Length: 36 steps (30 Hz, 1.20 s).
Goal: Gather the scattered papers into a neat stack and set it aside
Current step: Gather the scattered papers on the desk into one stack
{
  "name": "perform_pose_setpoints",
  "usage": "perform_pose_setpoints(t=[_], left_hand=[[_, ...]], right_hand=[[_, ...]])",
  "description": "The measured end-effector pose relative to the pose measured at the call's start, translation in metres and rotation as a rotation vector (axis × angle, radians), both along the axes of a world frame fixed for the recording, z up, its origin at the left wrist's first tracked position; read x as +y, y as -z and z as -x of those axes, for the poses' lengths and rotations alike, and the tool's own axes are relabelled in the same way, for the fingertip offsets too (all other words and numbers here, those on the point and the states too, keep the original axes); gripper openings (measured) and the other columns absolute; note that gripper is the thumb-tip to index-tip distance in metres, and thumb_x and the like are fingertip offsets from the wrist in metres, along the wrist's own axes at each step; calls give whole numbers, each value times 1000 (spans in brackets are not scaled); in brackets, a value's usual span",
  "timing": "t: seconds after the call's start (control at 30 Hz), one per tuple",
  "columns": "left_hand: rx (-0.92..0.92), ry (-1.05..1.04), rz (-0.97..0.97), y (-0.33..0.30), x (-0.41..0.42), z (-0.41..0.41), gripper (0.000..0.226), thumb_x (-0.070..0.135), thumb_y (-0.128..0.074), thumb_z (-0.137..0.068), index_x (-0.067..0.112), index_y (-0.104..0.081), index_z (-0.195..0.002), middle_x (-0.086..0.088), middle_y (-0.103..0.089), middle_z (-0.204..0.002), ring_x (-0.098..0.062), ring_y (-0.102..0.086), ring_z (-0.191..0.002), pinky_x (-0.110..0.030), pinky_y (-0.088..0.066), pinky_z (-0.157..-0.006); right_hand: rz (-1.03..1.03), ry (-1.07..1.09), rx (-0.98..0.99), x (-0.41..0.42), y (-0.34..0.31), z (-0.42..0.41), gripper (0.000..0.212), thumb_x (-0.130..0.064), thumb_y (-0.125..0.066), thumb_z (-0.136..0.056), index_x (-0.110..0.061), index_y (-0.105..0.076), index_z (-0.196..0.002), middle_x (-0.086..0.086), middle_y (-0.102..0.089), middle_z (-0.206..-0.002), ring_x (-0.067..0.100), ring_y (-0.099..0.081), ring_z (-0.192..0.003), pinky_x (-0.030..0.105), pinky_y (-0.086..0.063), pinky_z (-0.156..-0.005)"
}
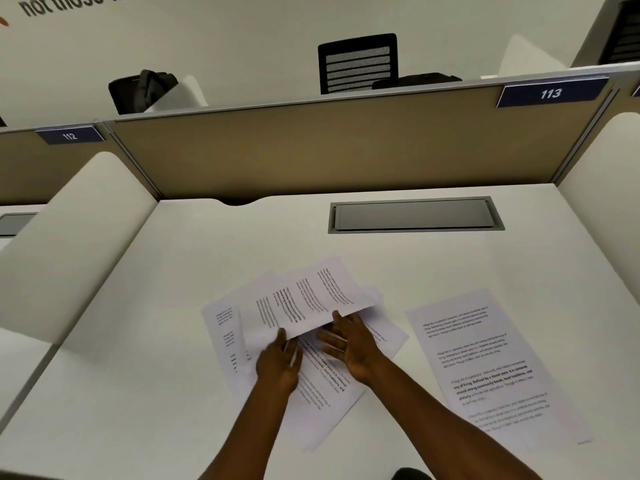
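White desk [145, 341]: printed papers [304, 306] overlap askew, top sheet curling.

A white desk [173, 271] is sitting in a study booth, with a grey hatch [415, 215] lying flush near its back edge and a tan divider [311, 147] standing behind it. Blue tags reading 112 [69, 135] and 113 [550, 93] are hanging on the divider. Beyond it, a black chair [358, 62] and a dark bag [140, 90] are showing against a pale wall [242, 29].

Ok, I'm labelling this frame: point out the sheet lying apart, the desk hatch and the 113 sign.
Separate sheet [491, 368], head view, middle of the printed page.
Hatch [414, 216], head view, centre of the grey lid.
113 sign [550, 94], head view, on the number.
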State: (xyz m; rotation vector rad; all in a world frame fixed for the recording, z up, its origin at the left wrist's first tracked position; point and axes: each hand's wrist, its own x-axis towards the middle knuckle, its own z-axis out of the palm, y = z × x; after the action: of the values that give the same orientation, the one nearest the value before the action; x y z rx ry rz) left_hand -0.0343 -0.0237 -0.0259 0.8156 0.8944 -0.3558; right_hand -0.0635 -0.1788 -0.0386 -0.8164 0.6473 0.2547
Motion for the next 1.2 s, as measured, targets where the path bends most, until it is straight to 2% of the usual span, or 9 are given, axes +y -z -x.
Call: perform_pose_setpoints(t=[0.17, 0.3, 0.37, 0.5, 0.7, 0.8, 0.9, 1.03, 1.2], left_hand=[[-26, 181, -113, 5, -12, 43, 26, 11, -63, -95, 7, -65, -121, -14, -75, -108, -23, -73, -93, -35, -56, -83], [-65, 432, -224, -7, -16, 67, 16, 18, -73, -89, 19, -68, -104, -8, -80, -93, -23, -78, -83, -35, -59, -75], [-180, 499, -395, -11, -9, 67, 9, 23, -69, -92, 19, -71, -100, -5, -80, -92, -20, -79, -80, -35, -60, -74], [-624, 632, -1068, -13, 12, 48, 7, 29, -72, -90, 33, -71, -96, 8, -77, -97, -7, -73, -87, -25, -59, -75], [-769, 997, -1504, 5, 35, 11, 48, 35, -70, -89, 22, -59, -134, -1, -57, -140, -20, -48, -134, -36, -40, -109], [-653, 1249, -1556, 20, 43, 10, 64, 44, -65, -89, 23, -45, -147, -4, -39, -156, -23, -34, -145, -40, -30, -118], [-619, 1353, -1592, 33, 46, 12, 70, 51, -61, -89, 25, -39, -150, -2, -30, -161, -22, -27, -148, -40, -25, -121], [-613, 1293, -1582, 38, 44, 13, 77, 62, -58, -86, 24, -40, -150, -4, -31, -161, -25, -29, -147, -41, -27, -118], [-650, 1226, -1622, 38, 40, 6, 76, 57, -61, -87, 20, -40, -150, -11, -31, -160, -29, -27, -148, -45, -25, -119]], right_hand=[[115, 157, 64, 2, 7, -11, 42, -3, -62, -91, -23, -52, -127, 15, -70, -113, 30, -75, -85, 42, -62, -62], [497, 147, 114, -9, 12, -17, 43, -1, -61, -86, -17, -55, -125, 12, -67, -124, 27, -66, -105, 41, -60, -84], [624, 100, 132, -19, 10, -17, 46, -5, -60, -85, -20, -52, -128, 10, -64, -126, 27, -63, -109, 44, -58, -90], [785, -3, 81, -42, 7, -16, 52, -5, -56, -85, -20, -49, -134, 12, -62, -126, 23, -59, -98, 34, -56, -83], [1055, -73, 69, -70, 8, -10, 37, -16, -52, -90, -14, -53, -127, 12, -67, -108, 30, -63, -96, 40, -54, -87], [1120, -49, 67, -82, 8, -3, 30, -17, -54, -92, -10, -55, -121, 9, -65, -90, 25, -61, -82, 37, -52, -80], [1202, -89, 26, -93, 7, 7, 30, -8, -55, -92, -6, -55, -122, 15, -68, -95, 32, -65, -90, 39, -54, -82], [1350, -31, 31, -110, 8, 27, 31, 0, -53, -92, -1, -56, -122, 24, -69, -105, 40, -67, -94, 41, -55, -83], [1255, 81, 61, -119, 12, 54, 28, -4, -57, -93, -8, -59, -120, 19, -68, -109, 25, -58, -88, 31, -45, -79]])
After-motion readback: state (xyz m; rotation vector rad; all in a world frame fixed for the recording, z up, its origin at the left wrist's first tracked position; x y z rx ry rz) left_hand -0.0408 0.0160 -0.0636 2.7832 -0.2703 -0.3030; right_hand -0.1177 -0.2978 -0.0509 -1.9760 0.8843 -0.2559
